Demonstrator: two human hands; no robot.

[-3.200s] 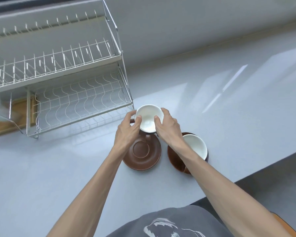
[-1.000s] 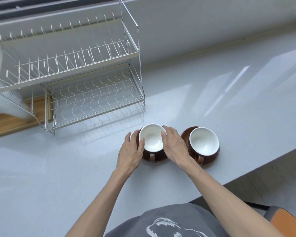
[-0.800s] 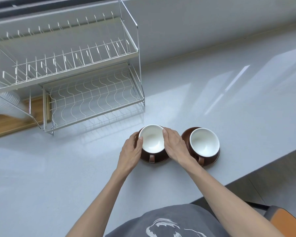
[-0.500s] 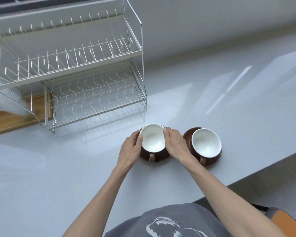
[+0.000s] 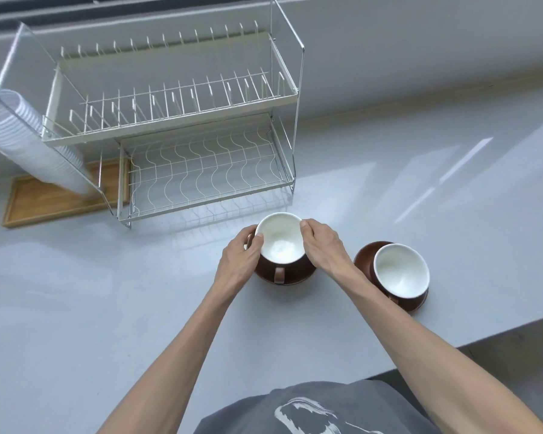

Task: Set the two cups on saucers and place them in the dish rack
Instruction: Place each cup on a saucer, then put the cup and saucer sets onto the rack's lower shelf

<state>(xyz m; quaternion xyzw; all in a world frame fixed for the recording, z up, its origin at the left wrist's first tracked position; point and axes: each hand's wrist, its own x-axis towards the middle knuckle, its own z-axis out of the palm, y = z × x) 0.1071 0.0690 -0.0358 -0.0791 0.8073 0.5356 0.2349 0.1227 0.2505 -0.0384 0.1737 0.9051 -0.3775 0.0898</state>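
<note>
Bare counter (image 5: 389, 189) flanks both hands (image 5: 279, 249) gripping cup (image 5: 281, 242) near rack (image 5: 201, 170).

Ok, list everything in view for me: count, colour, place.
cups: 2, brown with white insides, each on a saucer
saucers: 2, brown, on the counter's near right
rack: 1, white wire, two tiers, both bare, back left
stack of plastic cups: 1, white, left of the rack
tray: 1, wooden, under the stack
counter: 1, grey
left hand: grips the left cup and saucer
right hand: grips them too
</note>
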